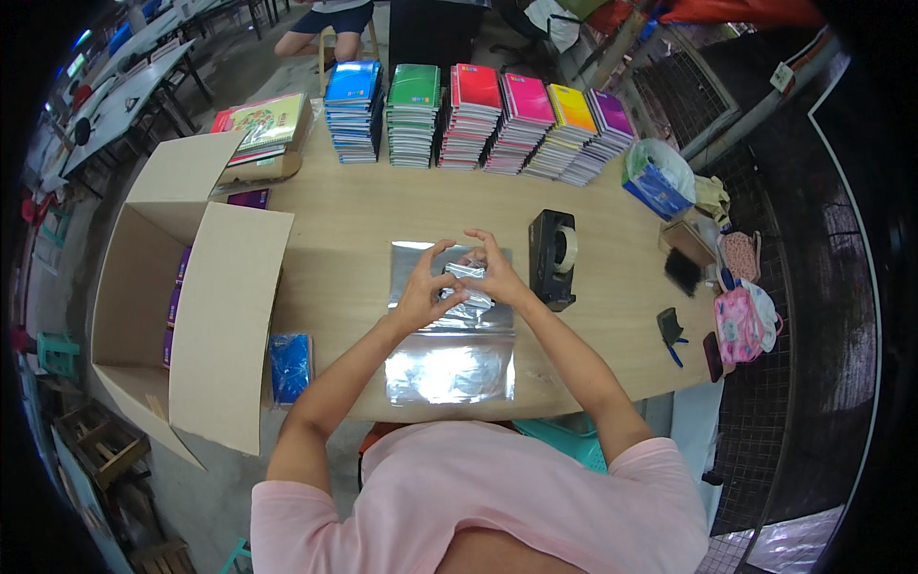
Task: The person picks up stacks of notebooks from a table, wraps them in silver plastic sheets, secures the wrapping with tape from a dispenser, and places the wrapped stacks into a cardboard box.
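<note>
Over the middle of the table both my hands hold a small bunched piece of shiny clear plastic, creased and glinting. My left hand pinches it from the left side, the thumb and forefinger bent around it. From the right, my right hand grips it with thumb and fingers curled inward. Beneath lie flat, shiny clear plastic sleeves, their near part bright with glare. A black tape dispenser with a roll of tape stands just right of my right hand.
Stacks of spiral notebooks, including a blue stack and a purple stack, line the far edge. An open cardboard box stands left, beside a plastic-wrapped blue pack. A blue bin and a pink bag are right. Another person sits beyond.
</note>
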### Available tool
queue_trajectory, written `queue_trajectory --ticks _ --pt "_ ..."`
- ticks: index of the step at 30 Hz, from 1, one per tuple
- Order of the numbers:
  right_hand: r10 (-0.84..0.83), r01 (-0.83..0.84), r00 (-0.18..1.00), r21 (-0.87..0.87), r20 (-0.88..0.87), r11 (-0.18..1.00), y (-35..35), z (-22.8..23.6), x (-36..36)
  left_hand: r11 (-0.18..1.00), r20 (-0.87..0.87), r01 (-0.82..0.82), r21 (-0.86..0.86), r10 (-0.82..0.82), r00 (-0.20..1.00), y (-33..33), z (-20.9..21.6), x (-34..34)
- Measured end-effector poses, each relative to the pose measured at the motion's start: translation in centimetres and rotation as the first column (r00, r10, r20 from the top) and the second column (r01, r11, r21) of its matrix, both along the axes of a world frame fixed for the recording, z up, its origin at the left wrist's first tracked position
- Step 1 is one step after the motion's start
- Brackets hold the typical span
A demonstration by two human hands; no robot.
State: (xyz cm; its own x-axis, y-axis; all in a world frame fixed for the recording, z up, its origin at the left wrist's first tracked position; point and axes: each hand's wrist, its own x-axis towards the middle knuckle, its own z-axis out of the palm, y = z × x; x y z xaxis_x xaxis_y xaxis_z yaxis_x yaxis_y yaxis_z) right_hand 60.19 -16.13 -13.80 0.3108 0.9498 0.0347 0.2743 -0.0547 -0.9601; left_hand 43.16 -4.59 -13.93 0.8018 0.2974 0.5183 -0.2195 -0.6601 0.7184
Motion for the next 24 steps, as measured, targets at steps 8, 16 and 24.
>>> queue_trajectory --ticks 8,16,24 --pt "-0.338 0.337 0.941 0.035 0.032 0.941 -2.1 3.7 1.1 0.964 0.055 -0.171 -0.204 0.186 0.981 -2.9 -0.4 0.3" --pt "-0.2 0.213 0.974 0.129 -0.105 0.969 -1.4 4.9 0.7 0.956 0.019 -0.26 -0.139 0.265 0.964 -3.2 -0.6 0.4" --pt "-0.246 0.239 0.968 0.141 0.038 0.961 -1.1 2.7 -0.9 0.783 -0.15 -0.266 -0.562 0.219 0.964 -3.7 -0.9 1.2"
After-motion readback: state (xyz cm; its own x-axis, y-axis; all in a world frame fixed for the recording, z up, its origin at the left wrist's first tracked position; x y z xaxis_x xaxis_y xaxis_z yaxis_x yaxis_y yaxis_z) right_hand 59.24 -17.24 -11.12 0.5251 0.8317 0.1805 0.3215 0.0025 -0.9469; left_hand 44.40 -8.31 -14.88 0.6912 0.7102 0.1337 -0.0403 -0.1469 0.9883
